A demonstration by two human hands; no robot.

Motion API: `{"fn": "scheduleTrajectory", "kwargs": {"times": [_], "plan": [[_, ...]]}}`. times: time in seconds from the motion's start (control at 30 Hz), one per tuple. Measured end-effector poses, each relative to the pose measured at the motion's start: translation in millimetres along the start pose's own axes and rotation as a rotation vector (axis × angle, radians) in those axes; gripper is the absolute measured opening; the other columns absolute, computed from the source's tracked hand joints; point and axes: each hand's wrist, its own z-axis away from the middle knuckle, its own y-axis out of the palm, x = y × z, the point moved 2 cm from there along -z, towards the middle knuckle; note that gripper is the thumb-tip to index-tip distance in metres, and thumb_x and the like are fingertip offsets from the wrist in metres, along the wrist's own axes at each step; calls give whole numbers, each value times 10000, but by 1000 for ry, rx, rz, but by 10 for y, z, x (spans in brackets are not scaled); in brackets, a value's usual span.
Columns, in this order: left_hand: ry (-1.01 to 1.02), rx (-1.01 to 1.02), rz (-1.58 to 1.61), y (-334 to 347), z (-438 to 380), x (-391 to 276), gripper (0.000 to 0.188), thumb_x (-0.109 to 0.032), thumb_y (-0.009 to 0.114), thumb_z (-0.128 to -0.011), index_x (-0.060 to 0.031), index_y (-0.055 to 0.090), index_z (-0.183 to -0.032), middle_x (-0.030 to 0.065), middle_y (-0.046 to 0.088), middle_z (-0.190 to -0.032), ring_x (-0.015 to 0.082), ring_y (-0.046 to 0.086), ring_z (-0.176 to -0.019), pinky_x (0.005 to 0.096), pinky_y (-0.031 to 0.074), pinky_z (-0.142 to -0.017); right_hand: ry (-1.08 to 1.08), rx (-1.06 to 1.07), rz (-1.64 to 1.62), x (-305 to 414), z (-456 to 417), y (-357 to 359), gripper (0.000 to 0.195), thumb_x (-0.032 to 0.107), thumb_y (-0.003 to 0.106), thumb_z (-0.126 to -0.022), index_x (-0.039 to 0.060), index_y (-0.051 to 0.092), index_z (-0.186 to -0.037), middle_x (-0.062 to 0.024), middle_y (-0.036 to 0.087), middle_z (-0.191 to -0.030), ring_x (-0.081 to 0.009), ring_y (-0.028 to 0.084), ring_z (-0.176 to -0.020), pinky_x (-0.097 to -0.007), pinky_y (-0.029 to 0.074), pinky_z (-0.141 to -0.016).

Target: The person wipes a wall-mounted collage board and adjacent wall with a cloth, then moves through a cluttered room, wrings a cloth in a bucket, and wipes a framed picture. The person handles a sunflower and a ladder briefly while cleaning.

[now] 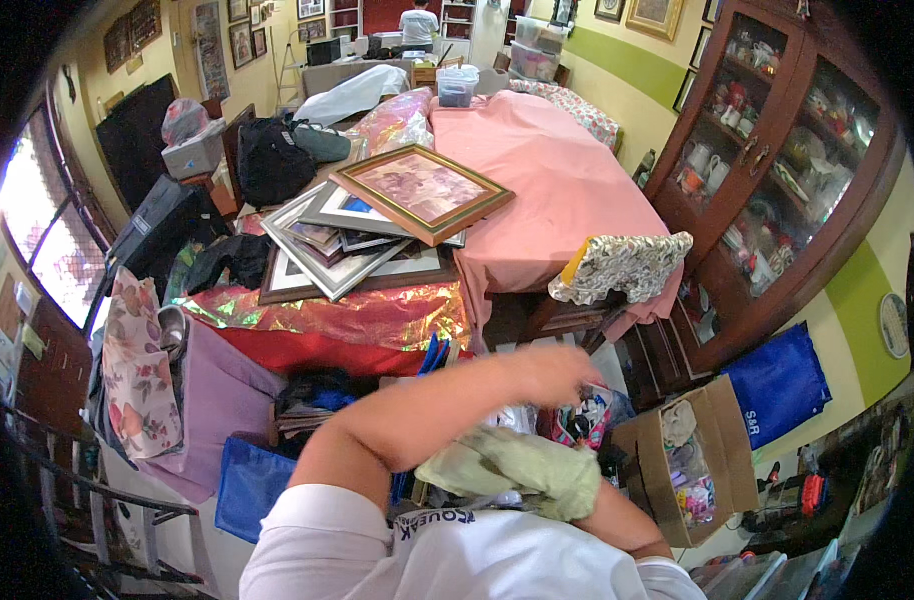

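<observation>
My left arm reaches across toward the right, and my left hand [558, 375] is blurred by motion. It is over or near an open pink patterned bag [580, 420] packed with small items; its fingers are too blurred to read. A crumpled pale green cloth [513, 465] lies over my right forearm in front of my chest. That cloth hides my right hand, so its grip cannot be seen. Below my left arm are blue folders [433, 354] and clear plastic wrapping [517, 418], both partly covered.
An open cardboard box [655, 476] with bagged items stands at right, near a blue bag [776, 382]. Picture frames [423, 191] are stacked on a covered table ahead. A cloth-topped chair [622, 266] and glass-door cabinet [749, 157] stand right. A person [418, 28] is far off.
</observation>
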Motion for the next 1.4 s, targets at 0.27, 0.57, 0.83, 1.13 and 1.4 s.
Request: {"fn": "scheduleTrajectory", "kwargs": {"times": [0.27, 0.57, 0.83, 1.13, 1.4], "plan": [[-1026, -905, 729, -52, 1107, 2071, 282, -167, 515, -743, 8, 509, -964, 78, 539, -804, 158, 496, -727, 275, 411, -631, 123, -599, 146, -125, 872, -1432, 573, 459, 452, -694, 61, 375, -1099, -120, 473, -1057, -262, 466, -921, -407, 330, -830], [-1143, -1287, 1072, -39, 800, 3230, 310, -298, 508, -740, -49, 513, -925, 28, 493, -710, 138, 455, -650, 284, 364, -567, 317, -1062, 188, -94, 1897, -1965, 545, 433, 471, -681, 62, 391, -1072, -115, 485, -1034, -249, 474, -897, -393, 341, -810], [-907, -1664, 1556, -27, 521, 3566, 384, -299, 503, -773, -57, 426, -1061, 69, 446, -1040, 241, 468, -904, 350, 328, -769, 432, -1108, 182, -85, 1876, -1864, 521, 409, 489, -669, 63, 406, -1049, -112, 495, -1014, -238, 482, -876, -380, 350, -793], [-1009, -1586, 1426, -194, 648, 3586, 320, -188, 590, -710, -42, 459, -963, 73, 510, -848, 190, 529, -714, 293, 398, -550, 435, -1083, 191, -63, 1725, -1844, 494, 383, 508, -655, 64, 423, -1022, -107, 507, -991, -225, 490, -851, -366, 361, -774], [-776, -1497, 1545, 237, 1310, 2909, 228, -170, 519, -708, -65, 445, -898, 57, 460, -818, 185, 493, -712, 302, 414, -573, 403, -1043, 226, 15, 1498, -1812, 470, 360, 526, -643, 65, 438, -998, -104, 517, -971, -214, 498, -830, -353, 371, -756]]}}
